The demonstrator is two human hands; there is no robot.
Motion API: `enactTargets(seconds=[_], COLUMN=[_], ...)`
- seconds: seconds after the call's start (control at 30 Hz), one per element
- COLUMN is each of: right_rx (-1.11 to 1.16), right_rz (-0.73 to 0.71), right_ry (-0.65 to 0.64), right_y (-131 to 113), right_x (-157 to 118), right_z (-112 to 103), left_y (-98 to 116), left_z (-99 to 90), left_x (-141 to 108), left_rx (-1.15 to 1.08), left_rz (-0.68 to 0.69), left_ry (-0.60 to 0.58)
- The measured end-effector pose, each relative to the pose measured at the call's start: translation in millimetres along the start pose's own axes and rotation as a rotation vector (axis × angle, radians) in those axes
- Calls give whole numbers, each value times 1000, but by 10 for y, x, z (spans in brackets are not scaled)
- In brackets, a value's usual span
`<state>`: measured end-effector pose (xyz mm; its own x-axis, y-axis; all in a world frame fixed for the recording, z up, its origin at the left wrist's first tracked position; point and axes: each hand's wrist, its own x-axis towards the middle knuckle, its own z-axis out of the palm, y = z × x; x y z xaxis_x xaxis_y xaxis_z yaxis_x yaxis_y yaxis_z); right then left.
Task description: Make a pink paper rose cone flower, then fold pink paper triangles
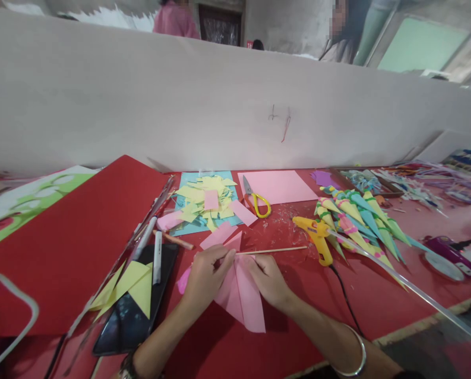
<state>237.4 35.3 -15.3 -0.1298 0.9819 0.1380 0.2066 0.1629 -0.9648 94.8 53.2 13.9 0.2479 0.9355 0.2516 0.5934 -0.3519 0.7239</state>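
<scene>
Folded pink paper (245, 300) hangs between my two hands over the red table, with a crease down its middle. My left hand (209, 271) pinches its upper left edge, fingers closed, near one end of a thin wooden stick (278, 250). On the other side, my right hand (270, 279) has its fingers closed on the paper's upper right part, just below the stick. The stick lies along the paper's top edge and points right. Loose pink pieces (218, 235) rest just beyond my left hand.
Yellow scraps (207, 197), scissors (262, 205) and a pink sheet (282, 187) lie ahead. A yellow glue gun (318, 237) with a long clear rod and paper cones (361, 216) are right. A phone (130, 321) under yellow pieces and a red board (81, 237) are left.
</scene>
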Motion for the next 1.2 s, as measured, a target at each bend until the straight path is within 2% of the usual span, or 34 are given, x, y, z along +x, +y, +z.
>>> enactTargets(seconds=[0.17, 0.37, 0.6, 0.8, 1.0, 1.2], right_rx=[-32, 37, -38, -45, 2, -71], right_rz=[10, -14, 59, 77, 93, -29], right_ry=[60, -20, 52, 28, 84, 17], right_y=[21, -18, 9, 51, 52, 28], right_x=[1, 2, 24, 37, 47, 58], right_z=[4, -7, -65, -96, -107, -113], left_y=[-7, -21, -109, -91, -85, -101], left_z=[2, -30, -121, -156, -176, -216], left_x=[1, -1, 33, 52, 53, 45], left_rx=[-4, 107, 211, 171, 149, 134], left_rz=[-19, 9, 79, 87, 11, -27], left_ry=[31, 41, -17, -72, -22, 65])
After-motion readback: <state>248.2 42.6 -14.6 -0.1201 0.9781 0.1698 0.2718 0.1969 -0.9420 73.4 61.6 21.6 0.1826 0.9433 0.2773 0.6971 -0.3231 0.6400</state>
